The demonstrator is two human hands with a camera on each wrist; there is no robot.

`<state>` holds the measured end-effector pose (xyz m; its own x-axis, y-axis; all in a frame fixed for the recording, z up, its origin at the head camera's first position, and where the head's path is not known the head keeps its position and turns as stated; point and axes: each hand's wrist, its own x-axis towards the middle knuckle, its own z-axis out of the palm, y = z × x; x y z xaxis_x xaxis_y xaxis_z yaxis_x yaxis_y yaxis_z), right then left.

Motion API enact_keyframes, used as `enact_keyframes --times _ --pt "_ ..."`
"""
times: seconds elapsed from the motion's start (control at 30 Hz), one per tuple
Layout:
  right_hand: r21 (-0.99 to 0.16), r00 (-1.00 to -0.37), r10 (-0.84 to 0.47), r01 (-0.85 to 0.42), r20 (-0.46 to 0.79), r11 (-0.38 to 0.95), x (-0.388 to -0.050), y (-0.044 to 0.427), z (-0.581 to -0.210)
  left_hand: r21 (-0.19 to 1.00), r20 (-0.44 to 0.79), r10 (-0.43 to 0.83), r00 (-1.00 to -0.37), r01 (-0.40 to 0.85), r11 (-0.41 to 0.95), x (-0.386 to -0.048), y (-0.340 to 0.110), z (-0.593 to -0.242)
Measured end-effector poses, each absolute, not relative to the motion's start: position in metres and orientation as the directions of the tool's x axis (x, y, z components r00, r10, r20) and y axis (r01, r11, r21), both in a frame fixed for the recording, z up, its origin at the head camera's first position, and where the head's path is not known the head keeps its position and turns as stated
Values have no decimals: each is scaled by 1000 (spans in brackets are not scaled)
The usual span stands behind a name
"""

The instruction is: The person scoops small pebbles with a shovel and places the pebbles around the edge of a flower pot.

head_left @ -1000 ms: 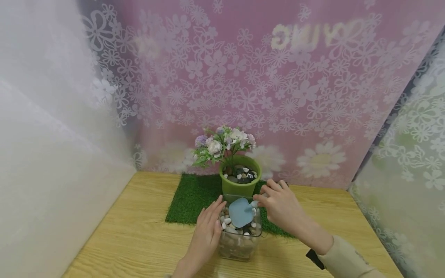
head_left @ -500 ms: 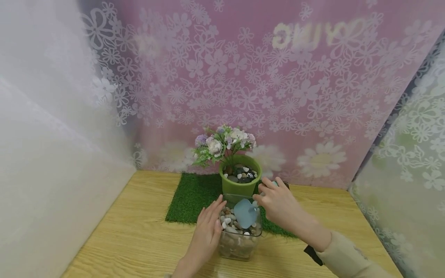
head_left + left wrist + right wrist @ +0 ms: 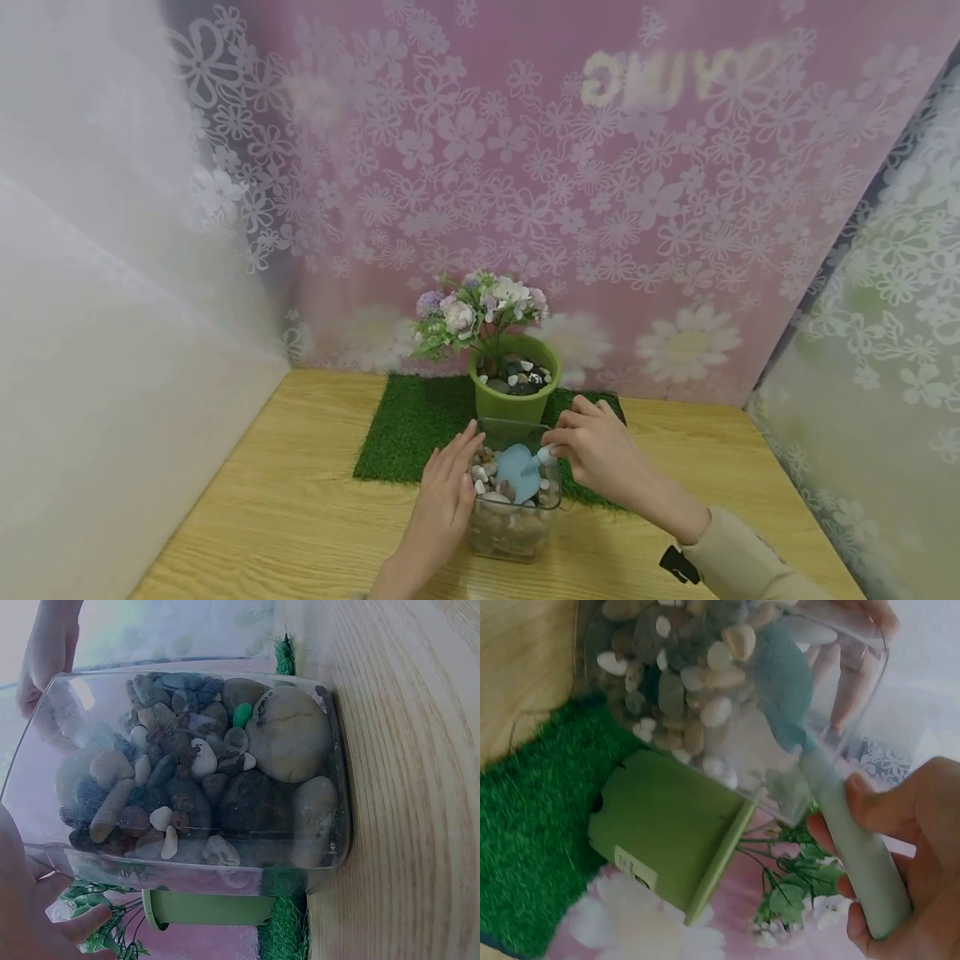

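Note:
A clear square container (image 3: 513, 533) full of pebbles (image 3: 180, 780) stands on the table before a green flower pot. Along its left side lies my left hand (image 3: 442, 492), fingers extended against the wall and rim. My right hand (image 3: 603, 454) grips the pale handle (image 3: 855, 847) of a small blue shovel from the container's right side. The shovel's blade (image 3: 519, 473) is inside the container, over the pebbles; in the right wrist view the blade (image 3: 784, 682) shows through the clear wall, against the stones.
Behind the container is the green pot (image 3: 513, 406) with artificial flowers (image 3: 480, 310) and stones. A green turf mat (image 3: 405, 425) lies under the pot on the wooden table (image 3: 277, 500). A pink floral backdrop (image 3: 465, 167) rises behind, with pale sheets at both sides.
The shovel blade swung right, then came back left and lower among the pebbles, its handle tilting with my right hand. My left hand has stayed at the container's side.

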<state>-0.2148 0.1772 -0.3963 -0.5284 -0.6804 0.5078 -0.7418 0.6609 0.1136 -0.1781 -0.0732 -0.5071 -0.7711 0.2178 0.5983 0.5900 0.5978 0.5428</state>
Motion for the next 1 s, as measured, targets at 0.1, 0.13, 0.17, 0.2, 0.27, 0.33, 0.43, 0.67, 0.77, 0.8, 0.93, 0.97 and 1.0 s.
enact_keyframes --times 0.1,0.13,0.17,0.2,0.27,0.33,0.43,0.67,0.77,0.8,0.93,0.97,1.0 --pt "71 -532 -638 -735 557 675 -214 177 -402 541 608 213 -765 595 594 -178 -72 -508" --pt "63 -532 -628 -733 568 678 -214 177 -403 540 611 211 -763 597 593 -178 -72 -508" --pt "54 -533 -618 -730 578 681 -213 177 -405 542 611 212 -762 598 590 -178 -72 -508" --pt "49 -533 -610 -729 586 683 -213 177 -406 544 610 212 -764 598 589 -177 -72 -508" --pt "49 -523 -605 -731 600 681 -212 176 -408 546 609 213 -764 598 587 -177 -71 -508" --pt "53 -513 -603 -734 611 678 -211 176 -409 548 607 209 -766 595 588 -177 -72 -508" --pt "50 -499 -599 -741 625 669 -211 178 -409 543 613 203 -764 594 594 -177 -72 -508" --pt "17 -511 -581 -741 633 671 -212 182 -408 541 619 216 -755 609 580 -175 -70 -506" --pt "36 -513 -592 -736 622 676 -212 181 -409 537 617 214 -758 603 589 -176 -70 -506" --pt "40 -510 -593 -737 623 675 -212 180 -409 536 617 212 -758 603 591 -176 -71 -506" --pt "22 -506 -574 -738 644 675 -213 180 -410 544 605 213 -767 593 593 -178 -72 -506" --pt "10 -511 -565 -736 648 677 -214 180 -410 547 600 214 -771 590 594 -178 -73 -505" --pt "-3 -517 -558 -735 649 678 -214 180 -410 553 595 215 -774 589 590 -177 -74 -505"
